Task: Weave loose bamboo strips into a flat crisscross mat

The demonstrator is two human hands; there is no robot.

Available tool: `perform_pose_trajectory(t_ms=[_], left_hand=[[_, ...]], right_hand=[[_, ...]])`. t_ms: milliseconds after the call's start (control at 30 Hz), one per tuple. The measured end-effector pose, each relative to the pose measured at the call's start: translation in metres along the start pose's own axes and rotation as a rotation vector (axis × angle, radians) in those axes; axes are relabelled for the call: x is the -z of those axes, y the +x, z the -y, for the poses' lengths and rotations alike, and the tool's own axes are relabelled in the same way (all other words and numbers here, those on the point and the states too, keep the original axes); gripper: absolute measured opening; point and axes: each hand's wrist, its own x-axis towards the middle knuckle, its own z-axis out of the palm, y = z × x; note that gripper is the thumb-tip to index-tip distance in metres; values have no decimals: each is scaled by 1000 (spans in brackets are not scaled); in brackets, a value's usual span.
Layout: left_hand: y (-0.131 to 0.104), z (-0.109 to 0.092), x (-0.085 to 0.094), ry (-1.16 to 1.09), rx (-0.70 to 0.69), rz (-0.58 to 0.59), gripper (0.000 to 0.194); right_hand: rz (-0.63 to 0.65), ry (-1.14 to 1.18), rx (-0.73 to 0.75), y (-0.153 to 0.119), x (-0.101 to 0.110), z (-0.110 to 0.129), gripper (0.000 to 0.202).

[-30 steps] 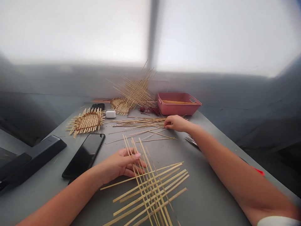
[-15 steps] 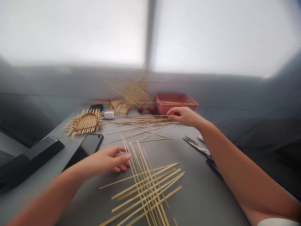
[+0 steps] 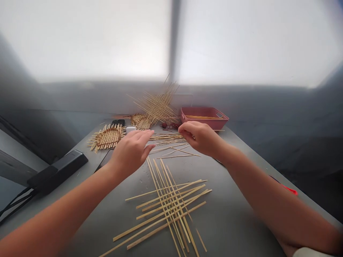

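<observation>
Crossed flat bamboo strips (image 3: 173, 205) lie loosely woven in a lattice on the grey table. Beyond them is a pile of loose thin strips (image 3: 167, 138). My left hand (image 3: 134, 148) hovers at the left end of this pile, thumb apart from the fingers, with nothing seen in it. My right hand (image 3: 195, 135) is over the right end of the pile, thumb and fingers pinched together. A thin strip end shows to the right of that hand, seemingly held in it; the fingertips hide the rest.
Woven pieces (image 3: 108, 137) sit at the left and more (image 3: 158, 105) at the back. A pink basket (image 3: 221, 124) stands at the back right. A white case (image 3: 130, 128), dark phone (image 3: 103, 160), black device (image 3: 63, 166) and red-tipped item (image 3: 291, 190) are around.
My left hand has left the woven lattice and moved up to the loose pile, opening. My right hand has moved slightly left and lifted, with a strip. The view has shifted a little.
</observation>
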Motion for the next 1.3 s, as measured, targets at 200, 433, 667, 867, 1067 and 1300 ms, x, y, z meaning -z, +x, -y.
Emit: perform_pose_trajectory(t_ms=[200, 433, 667, 867, 1067, 1300], left_hand=[[21, 3, -15, -35, -1, 96, 31], [31, -10, -23, -33, -111, 124, 28], [38, -7, -32, -47, -173, 69, 28], [40, -1, -33, -43, -188, 70, 26], [38, -5, -36, -4, -193, 78, 27], [37, -11, -36, 51, -208, 42, 25]], right_hand=[[10, -43, 29, 1, -13, 17, 23], [42, -164, 26, 4, -22, 31, 26], [68, -263, -109, 5, -19, 36, 25], [110, -289, -66, 8, -18, 34, 25], [111, -271, -47, 9, -21, 32, 26], [44, -283, -63, 6, -23, 31, 28]])
